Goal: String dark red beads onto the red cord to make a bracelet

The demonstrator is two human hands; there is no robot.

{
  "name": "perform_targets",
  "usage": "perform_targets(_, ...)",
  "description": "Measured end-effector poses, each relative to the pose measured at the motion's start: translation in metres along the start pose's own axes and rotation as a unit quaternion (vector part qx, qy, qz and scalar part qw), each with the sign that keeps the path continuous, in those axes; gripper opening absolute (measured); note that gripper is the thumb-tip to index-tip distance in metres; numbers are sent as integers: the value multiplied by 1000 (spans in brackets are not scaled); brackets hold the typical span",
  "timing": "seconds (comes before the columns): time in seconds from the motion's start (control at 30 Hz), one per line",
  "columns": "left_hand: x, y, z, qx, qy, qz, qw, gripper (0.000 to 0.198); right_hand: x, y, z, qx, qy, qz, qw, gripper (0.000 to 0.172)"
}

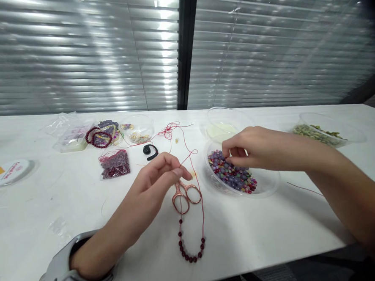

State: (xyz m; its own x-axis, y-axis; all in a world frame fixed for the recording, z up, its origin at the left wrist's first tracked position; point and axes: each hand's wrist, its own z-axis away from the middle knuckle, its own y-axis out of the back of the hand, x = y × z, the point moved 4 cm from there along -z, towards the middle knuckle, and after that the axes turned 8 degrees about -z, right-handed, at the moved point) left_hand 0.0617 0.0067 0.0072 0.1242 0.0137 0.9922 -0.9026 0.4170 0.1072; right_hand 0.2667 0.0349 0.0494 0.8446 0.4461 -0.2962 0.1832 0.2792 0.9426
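Observation:
My left hand (161,176) pinches a thin red thread (201,199) above the table's middle. From it the thread runs down in a loop carrying several dark red beads (190,259) near the front edge. Rose-gold scissors (180,203) lie just below these fingers, their blades hidden by the hand. On the right, my right hand (243,149) dips its closed fingertips into a clear plastic bowl (269,188) of mixed purple, red and pink beads (230,174). Whether a bead is between those fingertips is hidden.
A bag of dark red beads (115,164) and a black earpiece (150,151) lie left of centre. Behind are bracelets (99,137), a small clear tub (137,128) and tangled red thread (170,129). A container of green beads (320,134) stands far right, a white-lidded spool (10,172) far left.

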Motion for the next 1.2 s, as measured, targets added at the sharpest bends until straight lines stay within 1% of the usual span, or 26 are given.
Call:
perform_targets(0.07,-2,1,1,6,1,29,1000,14,-12,4,2,41,34,-90,995,13)
perform_targets(0.1,-3,1,1,2,3,43,999,15,-18,3,2,55,50,-150,986,10)
perform_targets(0.13,-3,1,1,-6,6,56,998,16,-23,1,2,68,61,-218,972,8)
perform_targets(0.2,-3,-1,2,-27,14,74,997,17,-31,-6,0,80,65,-351,931,9)
perform_targets(0.27,-2,-3,2,-47,17,72,996,18,-36,-14,-3,79,69,-445,890,9)
perform_targets(0.33,-1,-4,3,-56,16,60,996,18,-38,-21,-5,72,72,-493,864,11)
perform_targets(0.43,1,-4,3,-51,4,43,998,17,-40,-25,-7,60,74,-523,847,12)
perform_targets(0.57,1,-4,3,-56,-2,36,998,16,-40,-25,-6,57,74,-539,837,15)
perform_targets(0.73,2,-4,4,-58,-23,18,998,18,-39,-27,-7,64,73,-547,832,14)
perform_targets(0.9,3,-4,5,-64,-42,25,997,17,-39,-26,-7,84,66,-535,838,12)
perform_targets(1.2,2,-3,4,-53,-45,24,997,18,-38,-26,-8,102,54,-517,848,8)
